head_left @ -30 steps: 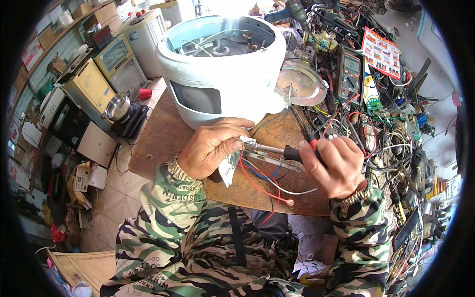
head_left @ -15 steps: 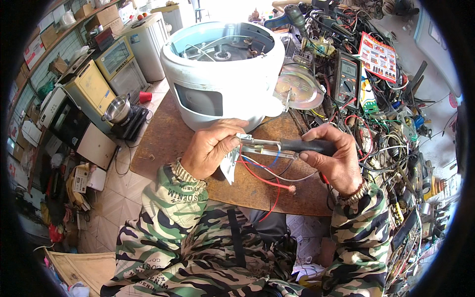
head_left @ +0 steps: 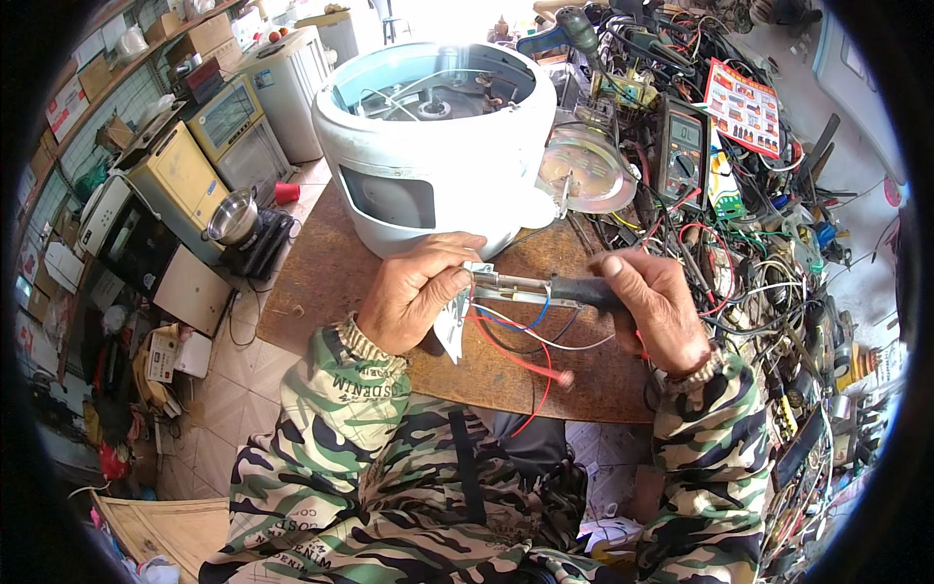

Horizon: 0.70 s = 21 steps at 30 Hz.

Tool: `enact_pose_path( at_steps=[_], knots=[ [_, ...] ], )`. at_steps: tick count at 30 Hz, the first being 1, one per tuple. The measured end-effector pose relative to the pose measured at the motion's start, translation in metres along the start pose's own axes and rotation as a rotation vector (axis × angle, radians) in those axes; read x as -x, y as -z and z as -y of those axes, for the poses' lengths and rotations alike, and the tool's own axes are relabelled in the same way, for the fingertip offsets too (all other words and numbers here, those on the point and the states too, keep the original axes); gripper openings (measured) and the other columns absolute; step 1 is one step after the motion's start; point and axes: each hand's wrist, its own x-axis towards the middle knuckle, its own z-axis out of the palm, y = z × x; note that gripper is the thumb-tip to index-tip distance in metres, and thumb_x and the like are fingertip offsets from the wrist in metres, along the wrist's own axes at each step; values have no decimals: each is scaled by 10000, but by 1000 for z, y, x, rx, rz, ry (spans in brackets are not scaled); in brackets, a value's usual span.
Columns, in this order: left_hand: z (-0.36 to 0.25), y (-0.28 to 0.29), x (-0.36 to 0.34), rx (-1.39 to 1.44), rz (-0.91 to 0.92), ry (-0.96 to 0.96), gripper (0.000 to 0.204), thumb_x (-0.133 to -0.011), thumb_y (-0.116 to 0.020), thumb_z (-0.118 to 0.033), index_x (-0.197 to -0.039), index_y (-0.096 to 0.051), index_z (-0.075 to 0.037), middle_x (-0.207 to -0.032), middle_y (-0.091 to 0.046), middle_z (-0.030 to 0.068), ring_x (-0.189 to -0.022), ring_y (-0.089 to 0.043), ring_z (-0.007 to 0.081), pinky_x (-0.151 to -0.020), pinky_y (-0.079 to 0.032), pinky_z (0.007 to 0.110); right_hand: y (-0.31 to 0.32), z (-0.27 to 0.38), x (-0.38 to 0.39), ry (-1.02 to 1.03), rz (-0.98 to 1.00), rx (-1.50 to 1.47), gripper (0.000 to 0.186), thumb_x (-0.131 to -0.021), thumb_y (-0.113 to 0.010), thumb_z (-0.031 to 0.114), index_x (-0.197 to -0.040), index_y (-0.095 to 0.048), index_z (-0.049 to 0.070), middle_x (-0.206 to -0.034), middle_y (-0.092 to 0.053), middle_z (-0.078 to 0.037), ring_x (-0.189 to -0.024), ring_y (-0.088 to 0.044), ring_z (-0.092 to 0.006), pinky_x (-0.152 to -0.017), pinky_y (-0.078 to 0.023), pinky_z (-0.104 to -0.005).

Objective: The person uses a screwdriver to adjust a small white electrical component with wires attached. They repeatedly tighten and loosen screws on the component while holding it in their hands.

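My left hand (head_left: 413, 292) is closed on a small metal fitting (head_left: 520, 292) with a white plate (head_left: 449, 331), held over the brown wooden board. My right hand (head_left: 657, 307) grips the black handle of a screwdriver (head_left: 584, 292), whose shaft lies along the fitting toward my left fingers; its tip is not clearly visible. Red, white, blue and dark wires (head_left: 525, 389) hang below the fitting onto the board. Just beyond my hands stands a round white appliance housing (head_left: 428, 146), open on top, with tubing and metal parts inside.
The board (head_left: 297, 292) has a clear round plate (head_left: 593, 156) at its back right. Piled cables, tools and a multimeter (head_left: 681, 146) crowd the right. On the left floor are cabinets (head_left: 170, 175), a steel pot on a black base (head_left: 253, 238) and a red cup (head_left: 287, 192).
My right hand has shifted its grip on the screwdriver handle, fingers and thumb turning around it. My left hand stays roughly in place, and the loose red wire end has moved slightly left.
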Motion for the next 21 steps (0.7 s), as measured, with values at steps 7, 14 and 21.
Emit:
enact_pose_path(
  at_steps=[7, 14, 21],
  knots=[
    [1, -4, -2, 20, 6, 5, 283, -1014, -548, -178, -1110, -652, 66, -1263, -633, 230, -1224, -580, 310, -1030, -438, 403, -7, -6, 0, 257, -119, -63, 328, -880, -767, 159, -1129, -611, 13, -818, -604, 25, -681, -541, -44, -596, -429, -201],
    [2, -6, -4, 21, 0, -20, 281, -1011, -557, -181, -1103, -656, 66, -1257, -633, 235, -1216, -584, 314, -1015, -447, 402, -3, -21, -8, 497, -142, 79, 416, -887, -756, 162, -1216, -585, -26, -859, -642, -26, -594, -561, -71, -511, -422, -206],
    [4, -8, -1, 50, -49, 9, 230, -966, -616, -129, -1061, -659, 76, -1194, -663, 223, -1141, -630, 307, -967, -483, 377, 12, -20, -11, 347, -13, -127, 134, -906, -707, 53, -1012, -689, -27, -733, -634, -14, -598, -547, -60, -537, -434, -220]
  ],
)
